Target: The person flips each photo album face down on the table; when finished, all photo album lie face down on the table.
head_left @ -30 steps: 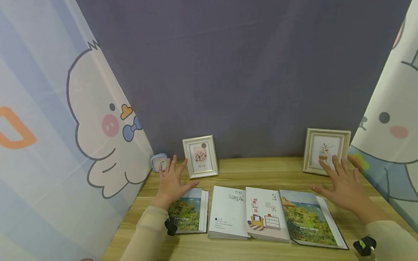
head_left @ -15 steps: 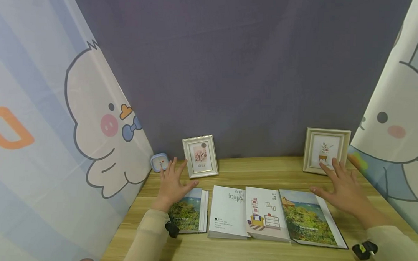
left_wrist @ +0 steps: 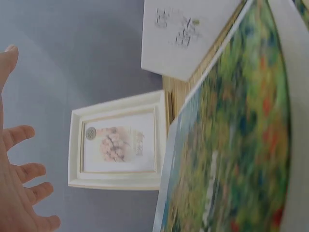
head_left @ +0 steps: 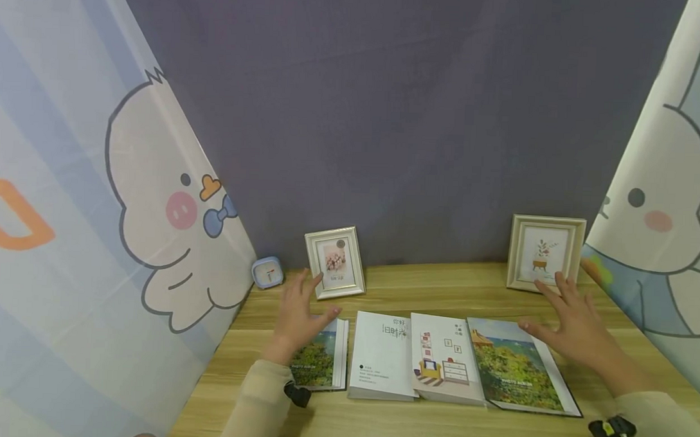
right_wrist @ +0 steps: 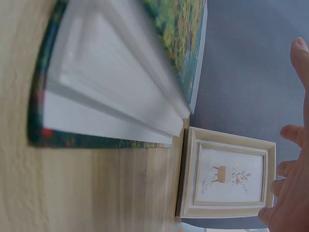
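Observation:
My left hand (head_left: 300,314) hovers with spread fingers over a landscape-cover photo album (head_left: 317,364), hiding part of its cover. It holds nothing. In the left wrist view, its fingers (left_wrist: 30,171) stretch out in the air beside that album. Above the right end of the row my right hand (head_left: 574,329) is spread too, also holding nothing, near a second landscape-cover photo album (head_left: 518,372). Between these two lie a white album (head_left: 379,364) with dark lettering and an album with a yellow armchair drawing (head_left: 442,360), their edges close together.
At the back stand a white picture frame (head_left: 337,290) with a pink flower print and a cream picture frame (head_left: 517,250) with a potted plant print. A small blue clock (head_left: 267,273) sits in the left corner. Grey cloth (head_left: 411,130) closes off the wooden table (head_left: 434,282).
My left hand has moved a little to the right, off the clock and further over the left album. The right hand has dropped very slightly. The albums have not moved.

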`<state>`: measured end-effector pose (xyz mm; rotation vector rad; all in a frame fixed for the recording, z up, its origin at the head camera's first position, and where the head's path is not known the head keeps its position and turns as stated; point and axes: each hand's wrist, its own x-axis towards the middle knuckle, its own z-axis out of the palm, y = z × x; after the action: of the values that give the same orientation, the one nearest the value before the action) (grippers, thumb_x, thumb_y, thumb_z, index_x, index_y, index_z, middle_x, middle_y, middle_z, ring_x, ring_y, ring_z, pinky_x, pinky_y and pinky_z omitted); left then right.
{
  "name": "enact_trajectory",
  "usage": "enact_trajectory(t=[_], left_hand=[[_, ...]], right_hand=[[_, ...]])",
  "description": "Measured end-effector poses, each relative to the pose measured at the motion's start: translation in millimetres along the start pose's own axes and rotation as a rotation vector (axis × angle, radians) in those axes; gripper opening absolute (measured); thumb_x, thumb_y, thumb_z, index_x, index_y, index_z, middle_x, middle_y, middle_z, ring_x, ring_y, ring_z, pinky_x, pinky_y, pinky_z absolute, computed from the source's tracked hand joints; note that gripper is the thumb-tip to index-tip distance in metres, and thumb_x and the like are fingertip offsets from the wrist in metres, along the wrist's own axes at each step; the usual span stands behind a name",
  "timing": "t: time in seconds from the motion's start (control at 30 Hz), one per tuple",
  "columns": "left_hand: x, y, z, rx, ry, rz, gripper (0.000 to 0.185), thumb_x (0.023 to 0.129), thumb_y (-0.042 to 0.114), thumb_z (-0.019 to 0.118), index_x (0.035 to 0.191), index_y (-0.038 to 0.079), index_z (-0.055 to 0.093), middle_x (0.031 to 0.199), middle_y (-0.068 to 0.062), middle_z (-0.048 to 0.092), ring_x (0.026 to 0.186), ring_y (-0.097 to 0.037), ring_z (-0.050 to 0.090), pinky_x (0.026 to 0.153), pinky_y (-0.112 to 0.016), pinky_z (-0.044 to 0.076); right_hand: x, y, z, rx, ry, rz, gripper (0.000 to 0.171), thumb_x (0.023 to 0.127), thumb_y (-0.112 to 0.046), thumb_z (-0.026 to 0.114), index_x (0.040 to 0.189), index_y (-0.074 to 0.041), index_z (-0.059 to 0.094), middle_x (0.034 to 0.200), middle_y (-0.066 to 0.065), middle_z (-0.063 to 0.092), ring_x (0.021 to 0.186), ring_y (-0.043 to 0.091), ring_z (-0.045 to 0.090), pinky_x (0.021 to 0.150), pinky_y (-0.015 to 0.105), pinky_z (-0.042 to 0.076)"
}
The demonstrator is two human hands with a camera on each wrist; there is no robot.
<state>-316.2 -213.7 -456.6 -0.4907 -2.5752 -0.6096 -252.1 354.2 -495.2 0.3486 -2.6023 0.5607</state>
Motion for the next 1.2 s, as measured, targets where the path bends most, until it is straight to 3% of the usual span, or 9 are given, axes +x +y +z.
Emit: enact_trajectory(t=[0.17,0.4,0.73,1.0,1.2], left_hand=[[-3.0,12.2,3.7,-0.061,-0.001,0.008,0.086,0.091,0.056,0.076,0.162,0.021,0.041,0.169,-0.017,0.026,0.150,-0.047,0.031,0.118,-0.075,0.018],[-7.5,30.2,10.8,-0.165,0.031,0.066,0.083,0.093,0.047,0.078,0.162,0.021,0.042,0.166,-0.022,0.030,0.146,-0.053,0.034,0.107,-0.079,0.034],[-10.8,52.4,21.4,-0.243,0.005,0.057,0.080,0.096,0.060,0.069,0.163,0.029,0.039,0.168,-0.014,0.029,0.149,-0.047,0.033,0.107,-0.076,0.037],[-15.4,71.2,24.2,-0.338,-0.034,0.049,0.076,0.097,0.057,0.070,0.161,0.028,0.041,0.169,-0.009,0.028,0.149,-0.045,0.034,0.108,-0.073,0.039],[-18.5,80.7,32.9,-0.411,-0.067,0.054,0.075,0.098,0.055,0.070,0.161,0.026,0.041,0.169,-0.006,0.028,0.151,-0.040,0.032,0.111,-0.070,0.038]], right_hand=[[-4.8,-4.2,-1.3,0.023,0.002,0.004,0.097,0.092,-0.046,0.078,0.165,-0.006,0.028,0.170,0.030,-0.001,0.153,0.057,-0.002,0.119,0.068,-0.016],[-10.4,-10.2,-2.8,0.055,0.004,0.011,0.098,0.093,-0.044,0.079,0.167,-0.009,0.025,0.170,0.031,-0.001,0.153,0.058,0.001,0.117,0.072,-0.014],[-19.0,-16.9,-5.3,0.078,0.009,-0.004,0.097,0.092,-0.041,0.080,0.165,-0.004,0.028,0.169,0.034,0.003,0.153,0.058,0.005,0.119,0.070,-0.013],[-24.8,-22.1,-4.9,0.106,-0.020,0.043,0.097,0.092,-0.040,0.081,0.166,-0.007,0.027,0.170,0.032,0.002,0.144,0.070,0.011,0.100,0.091,0.013],[-29.2,-28.7,-5.8,0.138,-0.073,0.072,0.100,0.093,-0.040,0.080,0.168,-0.011,0.022,0.171,0.028,-0.004,0.143,0.072,0.011,0.095,0.093,0.017]])
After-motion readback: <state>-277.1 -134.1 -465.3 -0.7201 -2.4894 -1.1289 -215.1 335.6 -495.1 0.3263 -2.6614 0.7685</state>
